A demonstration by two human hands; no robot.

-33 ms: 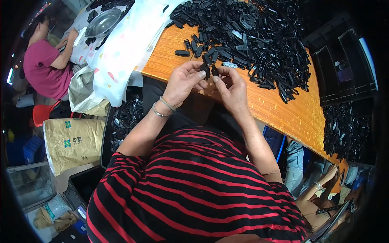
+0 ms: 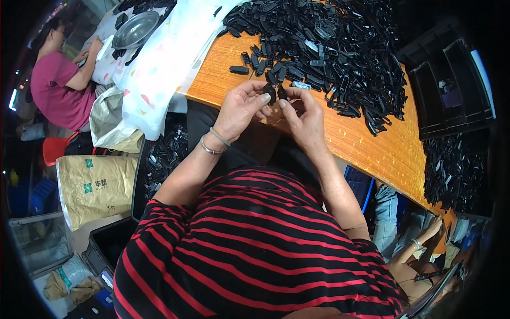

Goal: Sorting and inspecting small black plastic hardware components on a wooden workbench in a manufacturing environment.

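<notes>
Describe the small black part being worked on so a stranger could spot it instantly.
Start at the orange wooden table heaped with black plastic parts. At its near edge, the left hand and right hand meet. The small black part is pinched between their fingertips, lifted clear of the pile.

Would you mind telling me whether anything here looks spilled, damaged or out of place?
Nothing looks damaged. The black plastic parts lie in a loose heap on the wooden table, with a few strays at its near edge. The left hand and right hand hold one small black piece between them.
</notes>
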